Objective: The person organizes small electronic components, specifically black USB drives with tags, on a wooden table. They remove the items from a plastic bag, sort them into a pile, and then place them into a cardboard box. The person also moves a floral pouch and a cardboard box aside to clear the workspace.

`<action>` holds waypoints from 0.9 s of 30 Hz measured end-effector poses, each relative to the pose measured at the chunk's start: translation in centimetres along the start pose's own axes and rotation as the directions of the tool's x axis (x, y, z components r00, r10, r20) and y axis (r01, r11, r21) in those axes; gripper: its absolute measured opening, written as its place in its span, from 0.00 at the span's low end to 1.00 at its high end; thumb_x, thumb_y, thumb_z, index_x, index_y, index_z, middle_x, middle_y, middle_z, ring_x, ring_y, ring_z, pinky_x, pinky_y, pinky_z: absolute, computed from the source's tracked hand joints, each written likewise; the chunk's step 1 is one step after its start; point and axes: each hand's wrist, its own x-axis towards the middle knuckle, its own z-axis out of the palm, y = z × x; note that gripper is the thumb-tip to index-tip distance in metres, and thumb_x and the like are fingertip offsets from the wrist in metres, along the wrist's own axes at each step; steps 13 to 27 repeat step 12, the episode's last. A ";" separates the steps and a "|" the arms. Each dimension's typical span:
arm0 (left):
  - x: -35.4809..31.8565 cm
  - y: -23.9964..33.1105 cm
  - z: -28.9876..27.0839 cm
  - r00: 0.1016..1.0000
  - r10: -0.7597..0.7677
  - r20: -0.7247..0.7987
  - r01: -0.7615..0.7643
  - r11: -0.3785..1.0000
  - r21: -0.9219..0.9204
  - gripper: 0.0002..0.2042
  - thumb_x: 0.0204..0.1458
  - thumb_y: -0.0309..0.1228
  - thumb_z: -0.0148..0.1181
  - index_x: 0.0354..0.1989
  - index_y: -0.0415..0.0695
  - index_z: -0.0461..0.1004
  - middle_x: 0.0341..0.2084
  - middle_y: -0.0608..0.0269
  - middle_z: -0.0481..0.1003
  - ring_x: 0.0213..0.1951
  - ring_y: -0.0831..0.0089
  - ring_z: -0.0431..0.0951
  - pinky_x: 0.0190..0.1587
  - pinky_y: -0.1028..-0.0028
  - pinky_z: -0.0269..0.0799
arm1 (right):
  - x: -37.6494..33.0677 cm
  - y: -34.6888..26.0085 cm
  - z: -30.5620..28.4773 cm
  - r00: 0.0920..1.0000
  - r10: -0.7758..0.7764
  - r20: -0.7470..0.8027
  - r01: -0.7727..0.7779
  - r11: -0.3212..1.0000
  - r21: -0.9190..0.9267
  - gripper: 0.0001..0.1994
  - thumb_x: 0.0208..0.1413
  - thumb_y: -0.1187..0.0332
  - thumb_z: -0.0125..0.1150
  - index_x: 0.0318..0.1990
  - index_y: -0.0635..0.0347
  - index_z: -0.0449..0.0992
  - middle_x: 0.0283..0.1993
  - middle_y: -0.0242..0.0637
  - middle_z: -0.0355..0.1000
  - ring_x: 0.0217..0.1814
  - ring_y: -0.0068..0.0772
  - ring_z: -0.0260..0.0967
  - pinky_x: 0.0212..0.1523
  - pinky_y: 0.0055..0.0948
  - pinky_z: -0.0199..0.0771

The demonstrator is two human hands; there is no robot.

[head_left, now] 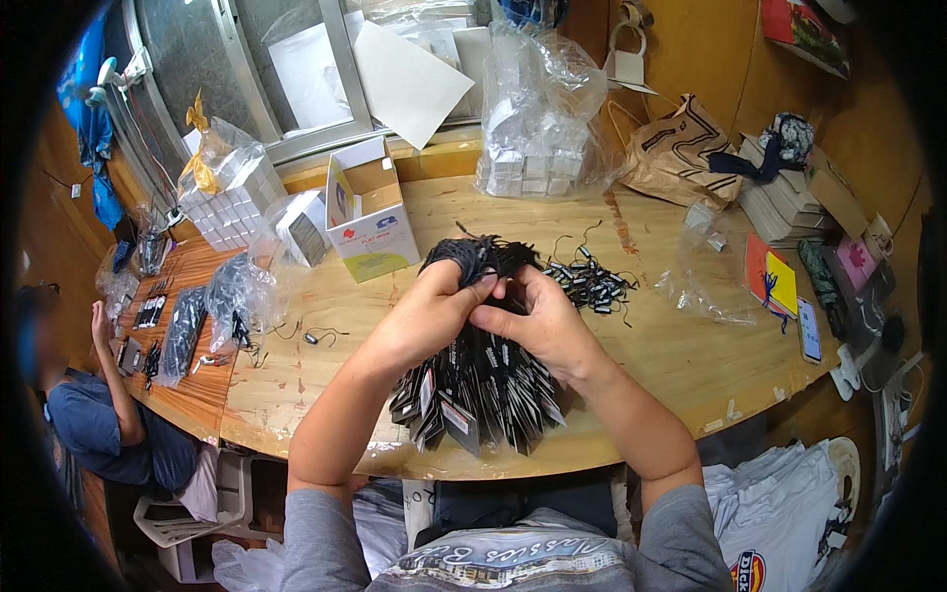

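Tags, black, bundled, centre frame on round wooden table. Long axis running top to bottom: loop cords bunched at upper end, card ends fanned toward lower edge. Both hands at upper end, meeting over cords. Left hand in from lower left, fingers curled tight round cord bunch. Right hand in from lower right, fingertips pinched narrow on a strand just beside left thumb. Hands touching; neither clearly nearer. Loose fasteners just right of cords. White carton up-left, open. Bagged white boxes at top centre. Single stray fastener left of left wrist.
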 end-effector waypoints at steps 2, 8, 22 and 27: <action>0.0 -0.2 0.1 0.999 0.034 0.008 -0.034 0.998 -0.052 0.05 0.50 0.28 0.44 0.28 0.39 0.65 0.23 0.70 0.64 0.29 0.82 0.61 0.34 0.82 0.59 | 0.0 0.4 0.2 0.995 -0.075 -0.068 0.075 0.997 -0.007 0.18 0.33 0.69 0.66 0.31 0.62 0.64 0.28 0.27 0.62 0.33 0.17 0.59 0.37 0.18 0.62; -0.5 0.3 0.1 0.997 -0.080 0.022 0.082 0.915 -0.395 0.06 0.50 0.27 0.44 0.35 0.41 0.63 0.25 0.72 0.64 0.31 0.83 0.62 0.37 0.83 0.58 | 0.2 -1.3 -0.4 0.998 -0.062 0.022 0.066 0.962 -0.266 0.19 0.33 0.69 0.66 0.33 0.59 0.63 0.31 0.26 0.59 0.36 0.18 0.56 0.39 0.19 0.60; -0.2 -0.5 -0.5 0.996 0.002 0.089 0.015 0.980 -0.199 0.11 0.50 0.29 0.45 0.41 0.38 0.61 0.40 0.67 0.61 0.43 0.80 0.60 0.46 0.80 0.56 | 0.9 -1.6 -0.8 0.985 0.019 0.169 0.046 0.927 -0.373 0.20 0.34 0.58 0.65 0.30 0.60 0.64 0.31 0.31 0.63 0.34 0.21 0.58 0.40 0.21 0.60; -0.2 -0.5 -0.5 0.996 0.002 0.089 0.015 0.980 -0.199 0.11 0.50 0.29 0.45 0.41 0.38 0.61 0.40 0.67 0.61 0.43 0.80 0.60 0.46 0.80 0.56 | 0.9 -1.6 -0.8 0.985 0.019 0.169 0.046 0.927 -0.373 0.20 0.34 0.58 0.65 0.30 0.60 0.64 0.31 0.31 0.63 0.34 0.21 0.58 0.40 0.21 0.60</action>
